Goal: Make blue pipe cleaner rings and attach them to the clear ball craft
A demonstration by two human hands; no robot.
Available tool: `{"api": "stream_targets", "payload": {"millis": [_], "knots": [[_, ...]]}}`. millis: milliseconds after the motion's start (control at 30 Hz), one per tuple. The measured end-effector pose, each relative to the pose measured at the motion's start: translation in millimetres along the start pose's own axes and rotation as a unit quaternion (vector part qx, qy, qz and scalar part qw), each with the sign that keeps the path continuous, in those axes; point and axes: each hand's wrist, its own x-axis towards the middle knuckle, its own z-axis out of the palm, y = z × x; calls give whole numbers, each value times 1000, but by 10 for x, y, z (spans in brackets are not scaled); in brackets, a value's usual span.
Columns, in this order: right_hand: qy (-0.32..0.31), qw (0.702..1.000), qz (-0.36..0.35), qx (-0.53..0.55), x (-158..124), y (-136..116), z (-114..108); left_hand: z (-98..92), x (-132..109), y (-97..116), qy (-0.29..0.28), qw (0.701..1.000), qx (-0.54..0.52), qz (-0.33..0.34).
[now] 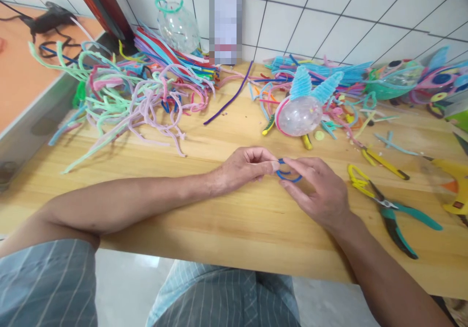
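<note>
A dark blue pipe cleaner [290,179], curled into a small coil, is held between my two hands above the wooden table. My left hand [250,165] pinches its left side between thumb and fingers. On the right side, my right hand [321,188] curves round the coil, its thumb and fingertips touching it. Beyond my hands sits a clear rounded plastic piece [302,116] with two light blue pipe-cleaner ears and a pink band. A purple pipe cleaner [230,95] lies on its own, farther back and to the left.
Pliers with teal and black handles [387,204] and a yellow-handled tool [387,163] lie to the right. A yellow glue gun [451,176] is at the right edge. Heaped pipe cleaners [135,98] cover the back left, near another clear plastic piece [179,29]. The tiled wall [303,15] stands behind.
</note>
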Motion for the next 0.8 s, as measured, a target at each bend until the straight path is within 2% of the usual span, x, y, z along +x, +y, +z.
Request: {"api": "stream_targets", "payload": {"millis": [100, 267, 667, 800], "knots": [[4, 998, 36, 53, 22, -32, -16, 6, -14, 3, -18, 1000, 5, 10], [50, 992, 73, 84, 51, -96, -3, 39, -24, -40, -42, 998, -6, 38], [83, 994, 56, 50, 45, -108, -5, 62, -18, -88, -88, 992, -82, -45], [83, 995, 50, 40, 45, -111, -4, 73, -17, -91, -91, 986, -135, -43]]}}
